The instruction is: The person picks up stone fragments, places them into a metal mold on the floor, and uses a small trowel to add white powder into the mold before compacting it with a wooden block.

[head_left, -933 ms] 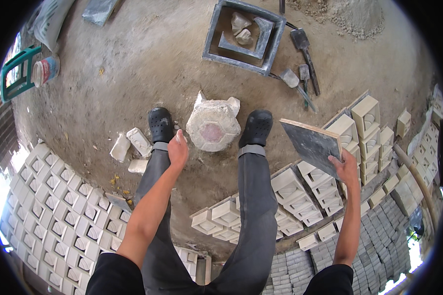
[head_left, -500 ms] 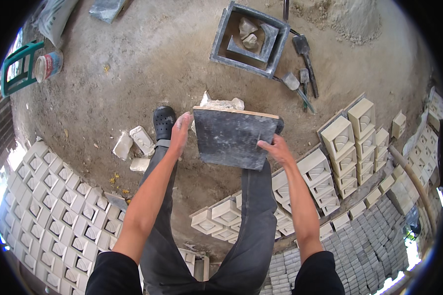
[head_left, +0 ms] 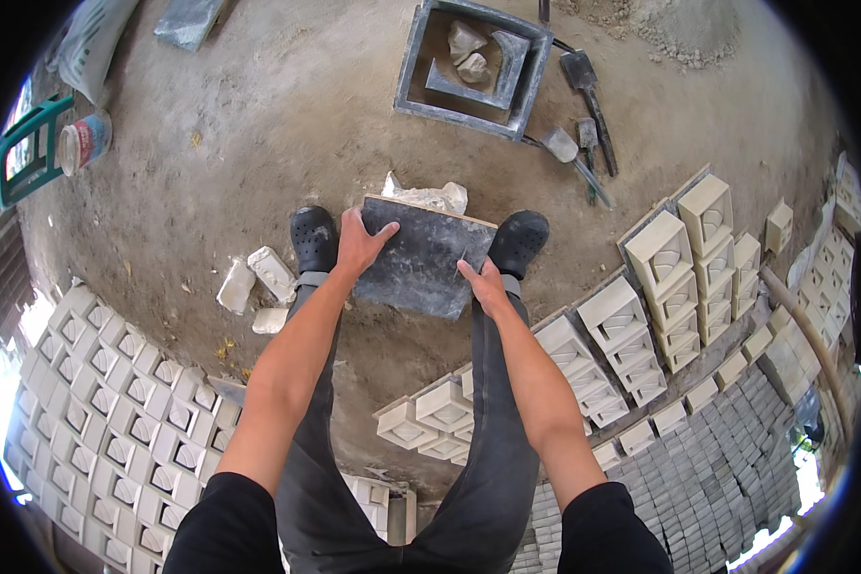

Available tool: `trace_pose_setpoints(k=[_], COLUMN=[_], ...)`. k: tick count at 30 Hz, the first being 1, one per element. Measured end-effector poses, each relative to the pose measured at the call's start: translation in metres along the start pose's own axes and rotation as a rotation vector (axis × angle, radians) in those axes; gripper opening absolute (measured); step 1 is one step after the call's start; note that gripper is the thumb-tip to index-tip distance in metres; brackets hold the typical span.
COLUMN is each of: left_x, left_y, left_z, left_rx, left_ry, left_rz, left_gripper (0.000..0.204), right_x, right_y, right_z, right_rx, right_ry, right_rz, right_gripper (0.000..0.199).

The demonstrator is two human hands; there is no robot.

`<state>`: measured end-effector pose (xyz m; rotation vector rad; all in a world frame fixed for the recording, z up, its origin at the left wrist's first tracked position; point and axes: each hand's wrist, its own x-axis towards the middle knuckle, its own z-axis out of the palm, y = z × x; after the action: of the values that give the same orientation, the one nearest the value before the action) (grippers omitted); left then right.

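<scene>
A dark grey square board (head_left: 421, 258) is held flat between my feet, above a white cast block (head_left: 430, 196) that peeks out behind its far edge. My left hand (head_left: 359, 244) grips the board's left edge. At the board's right edge my right hand (head_left: 483, 285) holds the near corner. My black shoes (head_left: 313, 234) stand on either side of the board on the dirt floor.
A square metal mould frame (head_left: 474, 62) with broken pieces lies ahead, with trowels (head_left: 584, 105) beside it. Rows of white cast blocks (head_left: 679, 258) curve along the right and fill the left (head_left: 115, 402). Broken white pieces (head_left: 258, 277) lie left of my foot. A green stool (head_left: 29, 143) stands far left.
My right hand swung the board in from the right to between my feet, my left hand took its other edge, and both lowered it over the white block.
</scene>
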<state>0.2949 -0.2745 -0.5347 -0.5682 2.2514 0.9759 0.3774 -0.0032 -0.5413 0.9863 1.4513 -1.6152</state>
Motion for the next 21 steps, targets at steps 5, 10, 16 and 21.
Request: trace_pose_setpoints(k=[5,10,16,21], left_x=[0.002,-0.015,-0.011,0.01], left_y=[0.02,0.078,0.074,0.101], left_z=[0.002,0.0,0.02,0.016], left_rx=[0.201,0.775,1.132,1.053], left_ry=[-0.027,-0.183,-0.284,-0.442], left_rz=[0.045,0.507,0.54,0.367], left_gripper=[0.086,0.101,0.103,0.099], right_x=[-0.002,-0.004,-0.011,-0.033], right_y=[-0.004,-0.015,-0.094,-0.195], right_z=[-0.008,-0.017,-0.078,-0.183], right_rx=[-0.233,-0.404,-0.3,-0.502], right_ry=[0.036,0.265,0.359,0.601], right_rz=[0.038,0.043,-0.1,-0.162], right_gripper=[0.055,0.079,0.07,0.059])
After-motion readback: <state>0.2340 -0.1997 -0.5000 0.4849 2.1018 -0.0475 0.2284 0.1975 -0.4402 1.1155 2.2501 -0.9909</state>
